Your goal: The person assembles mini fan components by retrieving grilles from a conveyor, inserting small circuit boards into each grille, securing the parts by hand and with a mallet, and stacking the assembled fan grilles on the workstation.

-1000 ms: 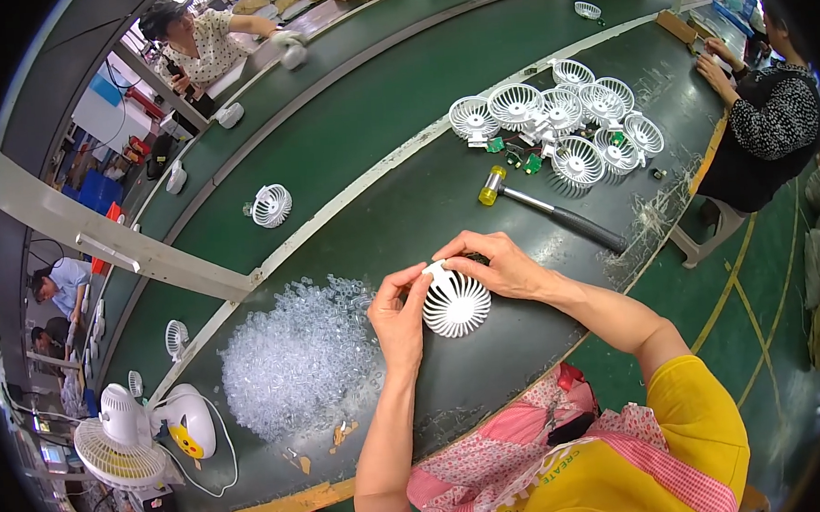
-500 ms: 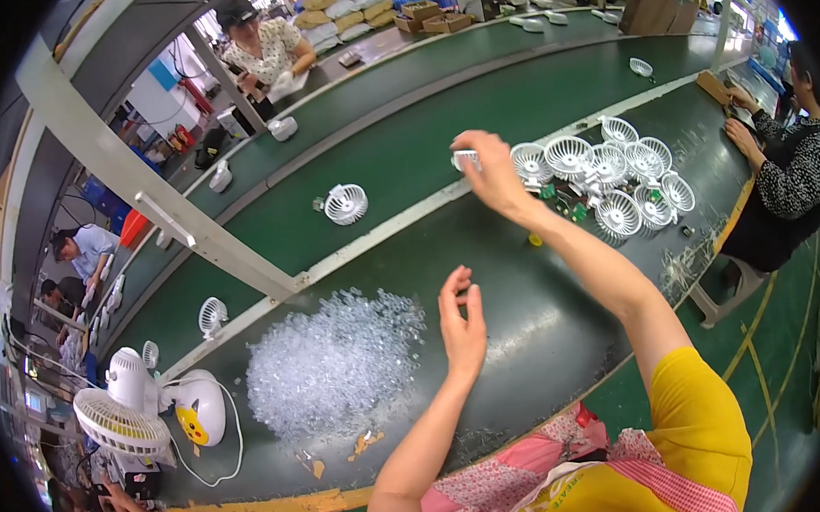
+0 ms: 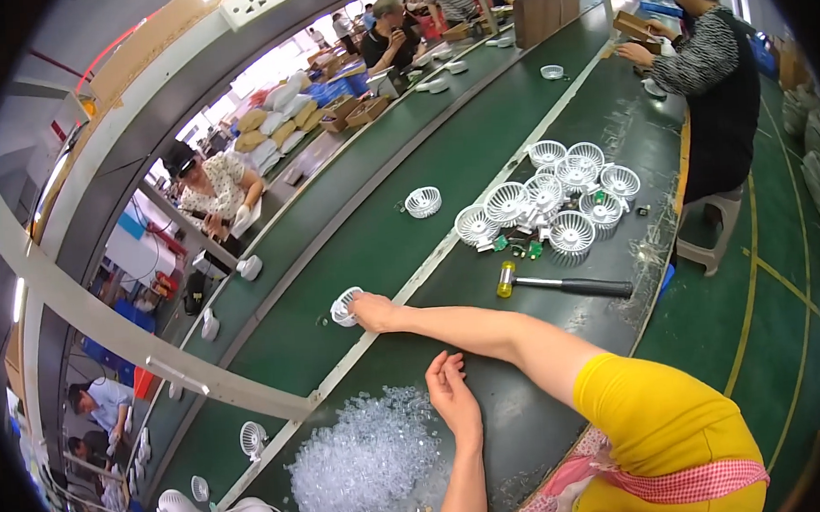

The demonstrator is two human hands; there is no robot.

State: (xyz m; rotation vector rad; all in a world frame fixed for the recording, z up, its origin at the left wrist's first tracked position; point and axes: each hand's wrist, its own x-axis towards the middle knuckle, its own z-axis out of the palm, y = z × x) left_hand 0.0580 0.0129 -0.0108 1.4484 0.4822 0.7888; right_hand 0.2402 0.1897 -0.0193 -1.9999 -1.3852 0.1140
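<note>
Right hand (image 3: 376,312) stretches over a green conveyor belt (image 3: 372,254) to a white, round, slatted plastic fan cage (image 3: 341,305)

The bare arm (image 3: 490,331) crosses the dark, scuffed counter (image 3: 502,374) because the cage lies out on the belt, beyond the pale edge rail (image 3: 429,265); the hand curls against the cage's right side, though how tightly that grip is closed cannot be told. The left hand (image 3: 455,403), loosely spread and holding nothing visible, hangs just beside a heap of small clear plastic pieces (image 3: 362,465), apparently idle since one arm spans the reach. A yellow-headed hammer with a black handle (image 3: 567,285) lies near a cluster of white slatted cages (image 3: 573,234), probably for ready access. No brand, label or writing can be read
</note>
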